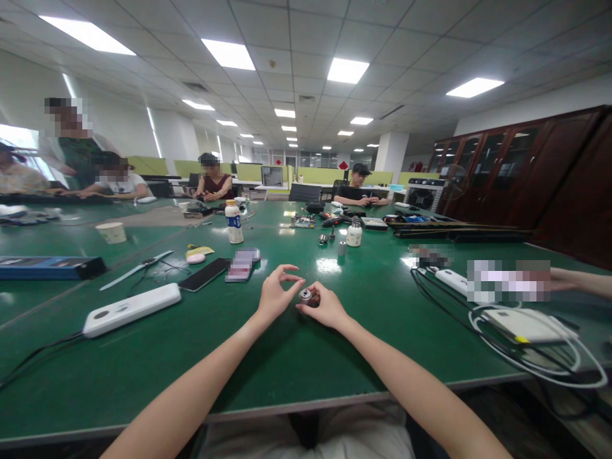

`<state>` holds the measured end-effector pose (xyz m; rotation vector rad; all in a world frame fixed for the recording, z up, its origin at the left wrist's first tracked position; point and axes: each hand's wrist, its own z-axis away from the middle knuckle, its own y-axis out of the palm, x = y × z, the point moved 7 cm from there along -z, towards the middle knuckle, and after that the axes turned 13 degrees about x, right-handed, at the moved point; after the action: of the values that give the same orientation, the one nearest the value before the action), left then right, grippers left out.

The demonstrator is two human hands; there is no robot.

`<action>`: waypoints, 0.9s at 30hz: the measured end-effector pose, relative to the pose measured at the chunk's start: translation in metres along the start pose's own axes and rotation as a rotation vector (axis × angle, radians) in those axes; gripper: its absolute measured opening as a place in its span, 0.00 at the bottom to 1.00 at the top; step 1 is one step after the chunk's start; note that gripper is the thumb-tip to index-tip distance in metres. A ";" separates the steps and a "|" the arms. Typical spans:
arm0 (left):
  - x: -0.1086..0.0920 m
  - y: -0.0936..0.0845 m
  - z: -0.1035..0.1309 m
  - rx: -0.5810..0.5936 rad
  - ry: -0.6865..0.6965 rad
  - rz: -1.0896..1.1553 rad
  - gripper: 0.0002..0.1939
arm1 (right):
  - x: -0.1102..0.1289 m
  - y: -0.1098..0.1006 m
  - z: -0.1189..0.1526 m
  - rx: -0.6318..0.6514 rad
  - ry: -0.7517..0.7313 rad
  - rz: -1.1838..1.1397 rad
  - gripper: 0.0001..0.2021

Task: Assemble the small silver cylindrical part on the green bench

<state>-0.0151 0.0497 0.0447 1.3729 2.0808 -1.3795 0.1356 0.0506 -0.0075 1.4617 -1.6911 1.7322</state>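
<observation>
My right hand (324,307) pinches a small round metal part (305,294) between thumb and fingers, just above the green table (268,357). My left hand (276,293) hovers right beside it, thumb and forefinger curled together near the part, the other fingers spread; whether it touches the part I cannot tell. Both forearms reach in from the near table edge.
A white power strip (131,309) lies at the left, a black phone (204,274) and a small white bottle (234,222) beyond. Small metal pieces (341,247) and a white jar (354,233) stand mid-table. Another white strip with coiled cables (530,328) is at the right. Several people sit at the far side.
</observation>
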 end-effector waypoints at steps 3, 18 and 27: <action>0.023 0.001 -0.005 0.082 -0.066 -0.107 0.16 | 0.000 0.000 0.000 0.002 -0.003 -0.004 0.18; 0.015 0.000 -0.004 0.031 -0.049 0.030 0.19 | -0.027 0.007 -0.011 0.000 0.057 -0.320 0.25; -0.015 0.018 0.005 0.185 0.039 0.093 0.21 | -0.025 0.007 -0.012 0.007 0.030 -0.283 0.20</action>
<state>0.0061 0.0393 0.0419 1.5602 1.9262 -1.5498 0.1361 0.0701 -0.0289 1.5823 -1.3858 1.5997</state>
